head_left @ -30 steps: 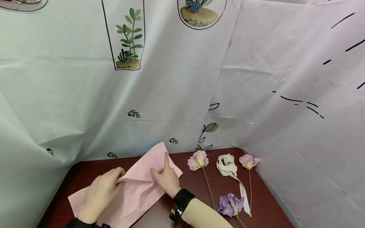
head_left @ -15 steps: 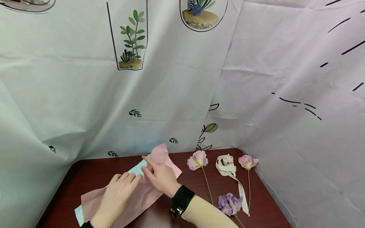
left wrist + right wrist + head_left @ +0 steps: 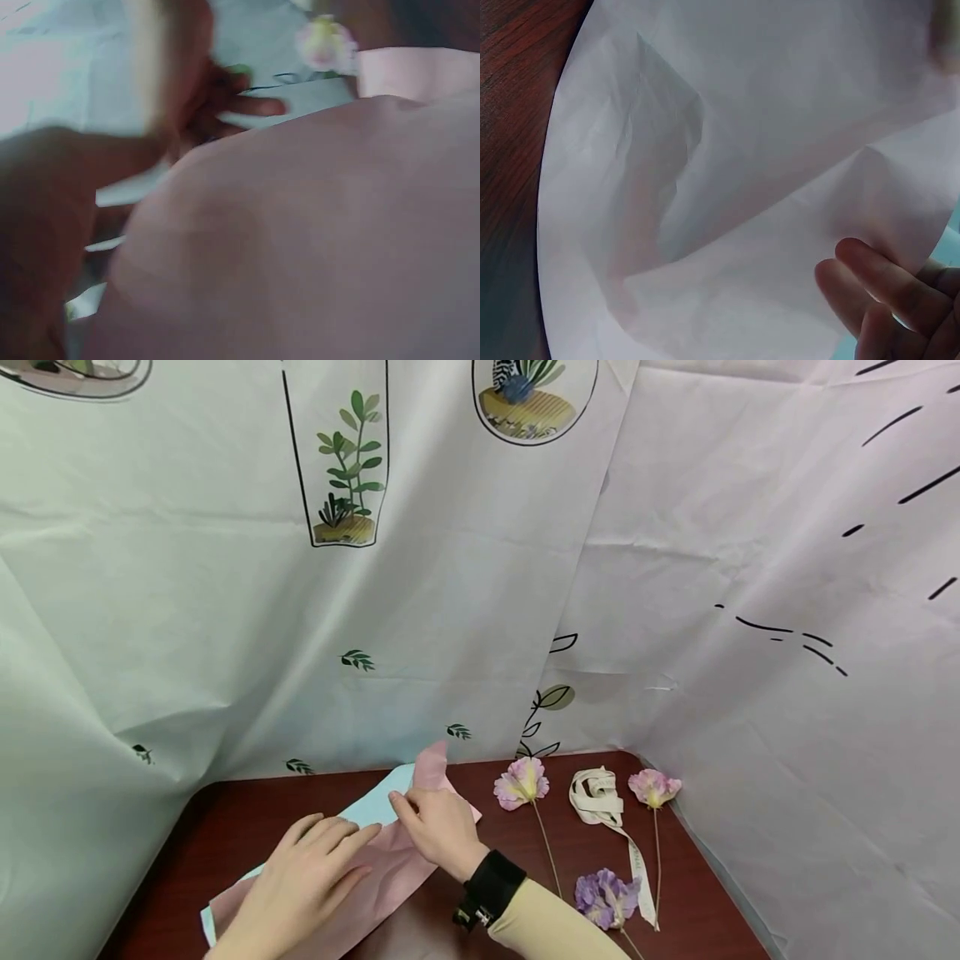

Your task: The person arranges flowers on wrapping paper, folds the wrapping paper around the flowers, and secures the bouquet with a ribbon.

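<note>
A large sheet of pink wrapping paper (image 3: 393, 885) lies bent over on the dark table, with light blue paper (image 3: 375, 802) showing along its far edge. Whether the blue is a second sheet or the reverse side, I cannot tell. My right hand (image 3: 442, 831) pinches the pink sheet near its far end, where a corner stands up. Creases run across the paper in the right wrist view, close to the right fingertips (image 3: 847, 292). Over the sheet's left part is my left hand (image 3: 307, 877), its fingers loosely extended and thumb apart. The left wrist view is blurred.
Right of the paper lie a pink-yellow flower (image 3: 521, 783), a purple flower (image 3: 606, 897) and another pink flower (image 3: 654, 787), all on thin stems. Between them is a coil of cream ribbon (image 3: 597, 797). A printed cloth (image 3: 465, 593) hangs behind the table (image 3: 292, 793).
The pink paper has been turned over toward me, exposing the blue. My left hand has moved right and its fingers have loosened. The right hand's pointing index finger has drawn in.
</note>
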### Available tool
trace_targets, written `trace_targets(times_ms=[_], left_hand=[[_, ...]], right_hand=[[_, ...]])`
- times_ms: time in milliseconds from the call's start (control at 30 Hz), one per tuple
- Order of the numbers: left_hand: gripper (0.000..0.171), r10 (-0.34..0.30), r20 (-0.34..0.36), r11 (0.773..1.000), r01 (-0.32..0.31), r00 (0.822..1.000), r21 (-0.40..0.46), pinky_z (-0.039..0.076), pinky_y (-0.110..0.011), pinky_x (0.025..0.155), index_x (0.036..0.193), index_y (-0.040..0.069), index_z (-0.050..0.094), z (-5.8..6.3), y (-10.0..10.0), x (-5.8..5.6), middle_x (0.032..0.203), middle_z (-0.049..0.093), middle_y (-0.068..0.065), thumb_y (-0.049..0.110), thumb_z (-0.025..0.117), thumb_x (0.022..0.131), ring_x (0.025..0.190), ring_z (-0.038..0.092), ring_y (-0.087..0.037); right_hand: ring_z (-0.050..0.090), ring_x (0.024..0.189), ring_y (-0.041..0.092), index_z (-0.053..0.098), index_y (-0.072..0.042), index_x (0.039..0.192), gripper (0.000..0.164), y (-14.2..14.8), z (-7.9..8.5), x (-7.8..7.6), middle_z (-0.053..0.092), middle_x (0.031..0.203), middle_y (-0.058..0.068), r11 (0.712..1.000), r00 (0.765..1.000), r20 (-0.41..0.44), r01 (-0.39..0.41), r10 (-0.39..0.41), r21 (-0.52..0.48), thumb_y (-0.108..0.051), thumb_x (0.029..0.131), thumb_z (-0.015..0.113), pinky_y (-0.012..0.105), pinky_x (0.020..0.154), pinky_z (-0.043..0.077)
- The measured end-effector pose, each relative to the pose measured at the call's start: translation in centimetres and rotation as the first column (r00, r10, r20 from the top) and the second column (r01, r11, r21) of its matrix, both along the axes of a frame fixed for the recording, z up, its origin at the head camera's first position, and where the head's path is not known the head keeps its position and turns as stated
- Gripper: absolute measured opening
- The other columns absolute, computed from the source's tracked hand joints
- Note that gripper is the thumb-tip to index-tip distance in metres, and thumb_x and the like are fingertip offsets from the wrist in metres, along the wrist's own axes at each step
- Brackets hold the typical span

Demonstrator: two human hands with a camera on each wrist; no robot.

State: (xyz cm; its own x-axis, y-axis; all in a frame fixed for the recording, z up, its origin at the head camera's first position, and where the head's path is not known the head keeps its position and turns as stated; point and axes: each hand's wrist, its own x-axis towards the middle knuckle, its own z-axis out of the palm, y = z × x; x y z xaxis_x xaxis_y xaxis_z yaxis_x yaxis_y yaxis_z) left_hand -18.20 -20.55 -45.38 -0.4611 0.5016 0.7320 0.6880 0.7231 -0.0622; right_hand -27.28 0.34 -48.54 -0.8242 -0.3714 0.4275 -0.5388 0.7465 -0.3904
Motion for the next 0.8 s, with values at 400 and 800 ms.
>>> trace_targets(times_ms=[400, 800], left_hand=[[0.052, -0.306, 0.562, 0.877, -0.002, 0.768, 0.481, 0.039, -0.012, 0.099, 0.155, 0.005, 0.036, 1.4, -10.6, 2.0, 0.140, 0.059, -0.008, -0.007, 0.039, 0.104, 0.126, 0.057, -0.008], [0.086, -0.053, 0.942, 0.978, -0.175, 0.332, 0.116, 0.018, -0.084, 0.098, 0.153, 0.000, 0.039, -14.1, -9.4, -2.1, 0.156, 0.026, -0.038, 0.043, 0.076, 0.088, 0.144, 0.010, -0.059]], right_hand=[[0.041, 0.046, -0.002, 0.067, -0.032, 0.067, 0.041, 3.0, 0.0, 0.4, 0.044, 0.049, -0.021, 0.992, 0.997, 0.073, 0.023, -0.014, -0.128, -0.042, 0.104, 0.052, 0.022, 0.043, 0.031], [0.044, 0.048, 0.000, 0.069, -0.033, 0.065, 0.030, 5.9, 0.6, 1.1, 0.048, 0.051, -0.024, 0.995, 0.968, 0.247, 0.053, -0.030, -0.090, -0.040, 0.094, 0.064, 0.023, 0.041, 0.030]])
